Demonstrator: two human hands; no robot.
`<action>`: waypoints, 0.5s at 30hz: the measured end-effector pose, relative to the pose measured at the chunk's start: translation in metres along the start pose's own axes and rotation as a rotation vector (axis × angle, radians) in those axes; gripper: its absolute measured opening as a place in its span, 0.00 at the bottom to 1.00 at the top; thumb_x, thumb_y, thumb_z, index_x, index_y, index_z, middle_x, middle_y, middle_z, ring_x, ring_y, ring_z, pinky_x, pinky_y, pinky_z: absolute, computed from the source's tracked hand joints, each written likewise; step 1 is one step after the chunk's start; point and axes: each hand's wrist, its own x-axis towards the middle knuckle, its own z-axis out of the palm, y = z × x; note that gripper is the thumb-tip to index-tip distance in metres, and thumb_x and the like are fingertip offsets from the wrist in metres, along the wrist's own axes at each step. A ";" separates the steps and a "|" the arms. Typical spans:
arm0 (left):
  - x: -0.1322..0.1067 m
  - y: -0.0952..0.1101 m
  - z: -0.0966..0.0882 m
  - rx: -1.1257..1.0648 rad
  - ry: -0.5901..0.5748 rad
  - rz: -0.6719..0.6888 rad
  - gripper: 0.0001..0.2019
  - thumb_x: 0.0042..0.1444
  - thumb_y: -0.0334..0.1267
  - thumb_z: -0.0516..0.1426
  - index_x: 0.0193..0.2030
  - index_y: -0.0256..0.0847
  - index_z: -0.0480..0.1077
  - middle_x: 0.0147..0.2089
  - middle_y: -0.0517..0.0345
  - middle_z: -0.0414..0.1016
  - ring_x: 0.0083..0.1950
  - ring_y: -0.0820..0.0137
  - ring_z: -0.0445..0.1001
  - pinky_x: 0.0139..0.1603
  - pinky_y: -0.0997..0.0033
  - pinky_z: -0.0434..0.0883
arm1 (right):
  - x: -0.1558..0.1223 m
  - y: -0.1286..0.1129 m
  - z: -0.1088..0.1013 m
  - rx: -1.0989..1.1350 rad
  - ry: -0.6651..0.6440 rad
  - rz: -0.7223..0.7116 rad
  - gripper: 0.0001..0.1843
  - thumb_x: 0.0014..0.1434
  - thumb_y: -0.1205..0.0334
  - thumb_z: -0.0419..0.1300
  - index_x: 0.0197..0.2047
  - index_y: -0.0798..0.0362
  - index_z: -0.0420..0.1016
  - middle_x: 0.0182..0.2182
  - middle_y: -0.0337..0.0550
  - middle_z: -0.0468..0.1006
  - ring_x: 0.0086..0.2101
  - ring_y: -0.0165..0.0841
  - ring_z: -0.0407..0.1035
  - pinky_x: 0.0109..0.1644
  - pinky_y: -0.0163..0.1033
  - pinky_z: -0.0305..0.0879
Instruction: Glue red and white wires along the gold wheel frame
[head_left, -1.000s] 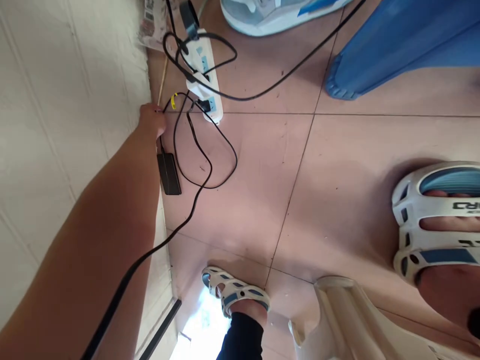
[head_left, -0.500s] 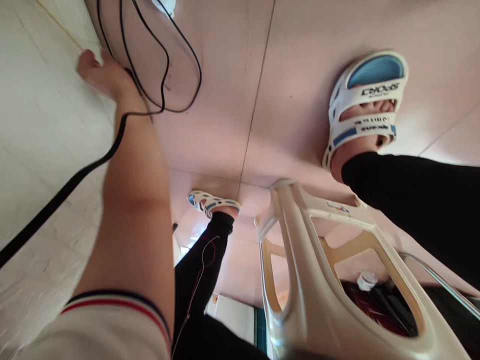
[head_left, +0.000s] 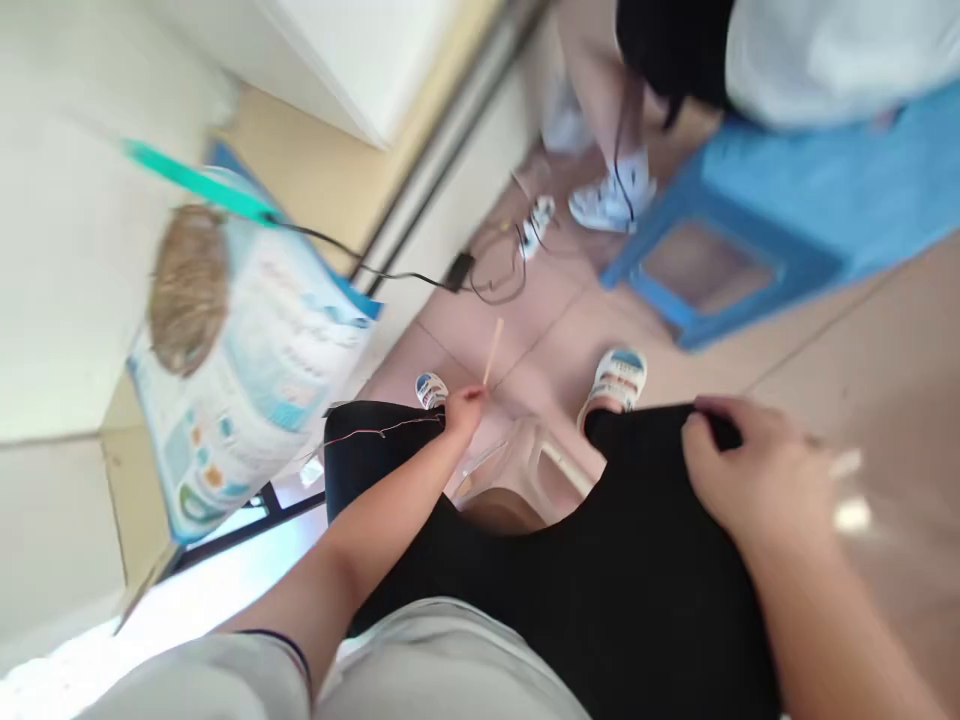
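My left hand [head_left: 465, 408] is closed in a pinch on a thin pale stick [head_left: 493, 352], which points up and away over the floor between my knees. A thin reddish wire [head_left: 382, 433] lies across my left thigh, close to that wrist. My right hand [head_left: 776, 480], somewhat blurred, rests on my right knee in black trousers [head_left: 645, 560]. Its thumb and forefinger are apart and nothing shows between them; the other fingers are partly hidden.
On the table [head_left: 315, 150] at left lie a printed bag [head_left: 262, 370], a brown fibrous clump [head_left: 189, 290] and a teal pen-shaped tool [head_left: 195, 188] with a black cord. A power strip [head_left: 537, 226] is on the floor. Another person sits on a blue stool [head_left: 810, 220].
My left hand has come up from low beside the table to between my knees, the thin stick still in it. The view has lifted, bringing in my right hand, tabletop and other person.
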 end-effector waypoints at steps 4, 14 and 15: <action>-0.079 0.018 -0.077 -0.166 -0.096 0.288 0.16 0.69 0.45 0.61 0.57 0.39 0.74 0.56 0.48 0.78 0.52 0.62 0.79 0.53 0.54 0.80 | -0.019 -0.068 -0.034 0.175 -0.024 -0.238 0.27 0.57 0.40 0.56 0.35 0.56 0.81 0.34 0.61 0.83 0.38 0.54 0.77 0.54 0.66 0.70; -0.173 -0.045 -0.232 -0.332 -0.054 0.960 0.12 0.61 0.30 0.59 0.47 0.47 0.82 0.56 0.54 0.85 0.54 0.63 0.84 0.59 0.64 0.80 | -0.122 -0.286 -0.071 0.473 -0.571 -0.782 0.15 0.70 0.50 0.59 0.40 0.45 0.86 0.30 0.44 0.83 0.28 0.37 0.79 0.32 0.37 0.79; -0.174 -0.053 -0.258 -0.272 0.040 1.043 0.14 0.63 0.32 0.59 0.53 0.46 0.80 0.65 0.50 0.79 0.59 0.61 0.82 0.63 0.62 0.78 | -0.119 -0.310 -0.079 0.415 -0.520 -0.885 0.11 0.69 0.52 0.61 0.40 0.43 0.85 0.32 0.44 0.85 0.29 0.38 0.81 0.33 0.37 0.80</action>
